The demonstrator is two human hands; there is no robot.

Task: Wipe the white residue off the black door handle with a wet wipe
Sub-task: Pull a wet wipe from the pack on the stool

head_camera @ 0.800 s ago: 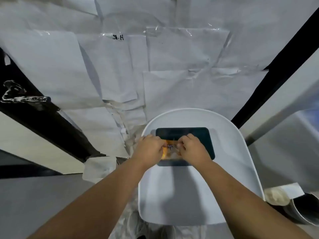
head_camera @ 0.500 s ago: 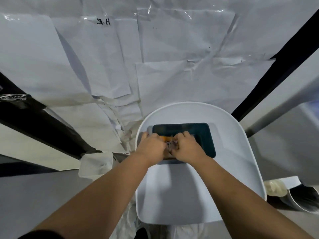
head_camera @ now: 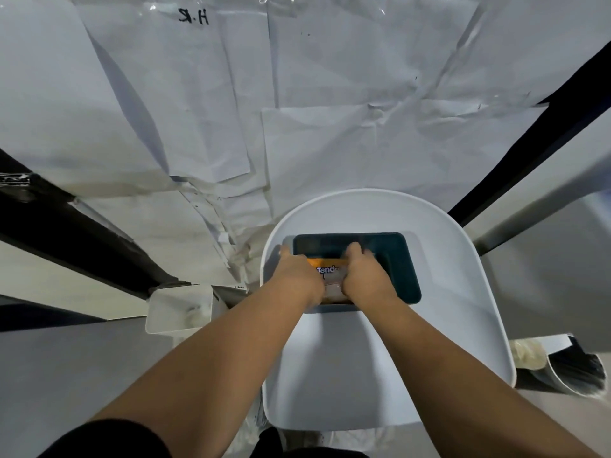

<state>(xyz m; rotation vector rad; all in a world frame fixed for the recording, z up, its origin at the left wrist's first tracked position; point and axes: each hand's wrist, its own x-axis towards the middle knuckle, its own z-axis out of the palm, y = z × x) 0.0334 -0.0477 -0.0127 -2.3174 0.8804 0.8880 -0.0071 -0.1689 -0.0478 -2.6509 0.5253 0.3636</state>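
Since the earlier frame the right hand [head_camera: 365,279] has been shifted up the orange wet-wipe pack [head_camera: 328,271], gripped with the left hand [head_camera: 299,276] in the dark tray [head_camera: 396,259] at the white chair [head_camera: 463,292]'s back edge; no wipe is drawn, the handle unwiped.

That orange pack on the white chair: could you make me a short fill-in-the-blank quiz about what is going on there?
1. The orange pack lies in a dark ____ tray.
2. The tray rests on a white ____.
3. The number of hands on the pack, left hand and right hand, is ____.
4. The wall behind is covered with sheets of white ____.

Missing words: teal; chair; two; paper
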